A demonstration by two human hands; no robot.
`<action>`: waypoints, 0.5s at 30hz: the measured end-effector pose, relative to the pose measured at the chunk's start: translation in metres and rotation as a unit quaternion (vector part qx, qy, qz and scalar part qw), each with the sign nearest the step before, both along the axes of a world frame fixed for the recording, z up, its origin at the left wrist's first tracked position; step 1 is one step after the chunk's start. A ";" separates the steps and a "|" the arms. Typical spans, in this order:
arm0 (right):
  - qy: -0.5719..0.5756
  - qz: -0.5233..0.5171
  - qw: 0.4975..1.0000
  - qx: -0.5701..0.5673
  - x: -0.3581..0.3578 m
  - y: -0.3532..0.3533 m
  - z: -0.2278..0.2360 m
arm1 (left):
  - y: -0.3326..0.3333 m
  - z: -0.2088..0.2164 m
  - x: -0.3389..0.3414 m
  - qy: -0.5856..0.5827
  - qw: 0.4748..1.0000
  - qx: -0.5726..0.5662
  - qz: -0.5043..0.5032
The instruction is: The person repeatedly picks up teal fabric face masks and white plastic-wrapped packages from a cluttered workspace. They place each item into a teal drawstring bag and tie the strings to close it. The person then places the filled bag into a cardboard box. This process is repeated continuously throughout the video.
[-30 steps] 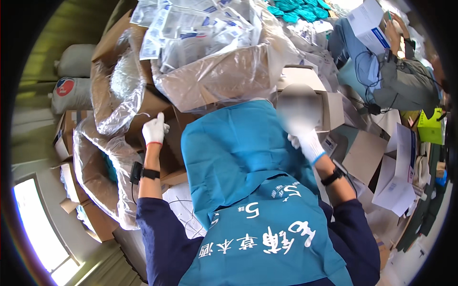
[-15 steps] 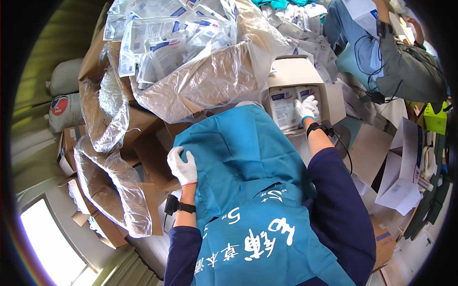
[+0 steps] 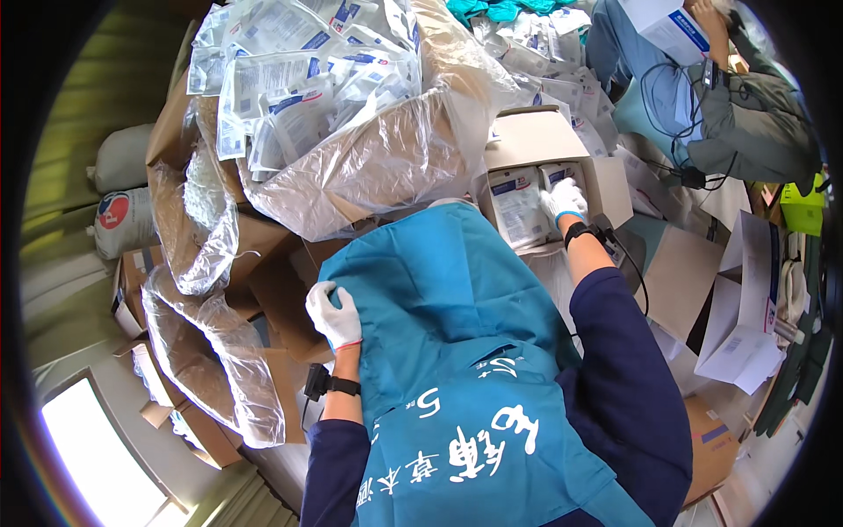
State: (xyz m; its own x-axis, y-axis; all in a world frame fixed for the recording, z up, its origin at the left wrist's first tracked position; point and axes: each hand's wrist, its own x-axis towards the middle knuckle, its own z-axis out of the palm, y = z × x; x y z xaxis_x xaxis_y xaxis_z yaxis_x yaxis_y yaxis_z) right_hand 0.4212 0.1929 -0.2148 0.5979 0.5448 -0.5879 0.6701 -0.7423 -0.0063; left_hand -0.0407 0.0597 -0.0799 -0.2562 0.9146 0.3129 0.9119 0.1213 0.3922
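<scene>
An open white carton (image 3: 534, 145) stands ahead of my right knee, with flat white-and-blue sealed packets (image 3: 520, 211) packed inside in two rows. My right hand (image 3: 565, 201), in a white knit glove, reaches into the carton. Its open fingers press on the packets of the right row; some fingertips are hidden. My left hand (image 3: 335, 314), gloved too, rests at the left edge of the teal apron (image 3: 421, 263) over my lap. The left thumb stands apart from loosely bent fingers, and nothing shows in that hand.
A big plastic-lined box (image 3: 369, 167) heaped with similar packets (image 3: 299, 114) stands ahead to the left. Emptied cardboard boxes (image 3: 281, 307) lie on my left. At the far right a person (image 3: 746, 123) holds a white carton (image 3: 659, 35). Open cartons (image 3: 742, 325) stand below.
My right hand has shifted slightly down over the packets, and its fingers are drawn closer together. The left hand stays by the apron's edge. The view has tilted a little.
</scene>
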 end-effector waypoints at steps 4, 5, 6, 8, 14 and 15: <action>0.007 0.002 0.999 0.037 0.021 -0.002 -0.032 | -0.001 0.001 0.000 0.002 1.000 0.002 -0.004; 0.008 0.011 0.999 0.051 0.024 -0.004 -0.028 | 0.000 0.001 0.001 0.007 1.000 0.003 -0.006; 0.009 0.019 0.998 0.066 0.027 -0.007 -0.024 | 0.000 0.002 0.001 0.011 1.000 0.003 -0.009; -0.004 0.024 0.990 0.138 0.042 -0.019 -0.021 | 0.001 0.001 0.001 0.015 1.000 0.004 -0.012; 0.084 -0.065 0.930 0.352 0.043 -0.044 0.062 | -0.006 -0.001 -0.001 -0.084 0.995 0.002 0.050; 0.190 -0.107 0.890 0.400 0.040 -0.050 0.073 | -0.006 0.002 -0.002 -0.168 0.982 0.000 0.087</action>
